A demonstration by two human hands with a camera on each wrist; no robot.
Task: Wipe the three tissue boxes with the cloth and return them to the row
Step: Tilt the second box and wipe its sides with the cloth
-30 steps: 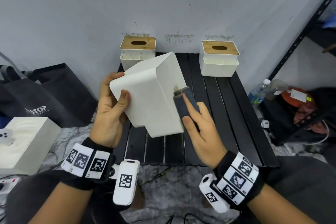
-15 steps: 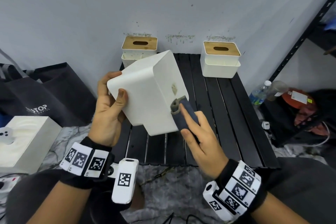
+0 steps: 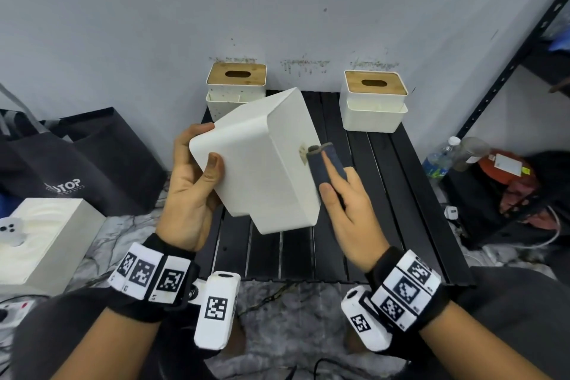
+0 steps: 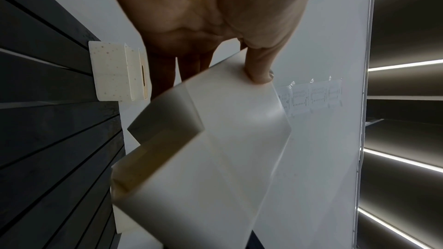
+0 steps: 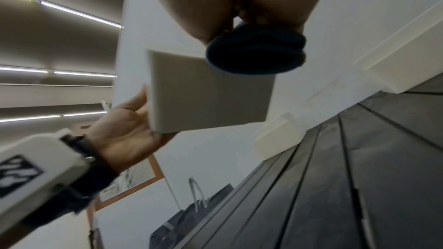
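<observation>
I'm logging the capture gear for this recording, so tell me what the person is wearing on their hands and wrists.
Both hands are bare, no gloves. The left hand and right hand each have a black wrist strap carrying a row of white tiles printed with black square fiducial codes. A white, rounded-block camera with its own code hangs under each wrist.

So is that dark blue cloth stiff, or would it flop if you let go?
Probably floppy: the folded dark blue cloth bulges softly under the right hand in the right wrist view. It looks light, held by fingers alone. It likely grips rather than slides on the smooth white plastic tissue box.
</observation>
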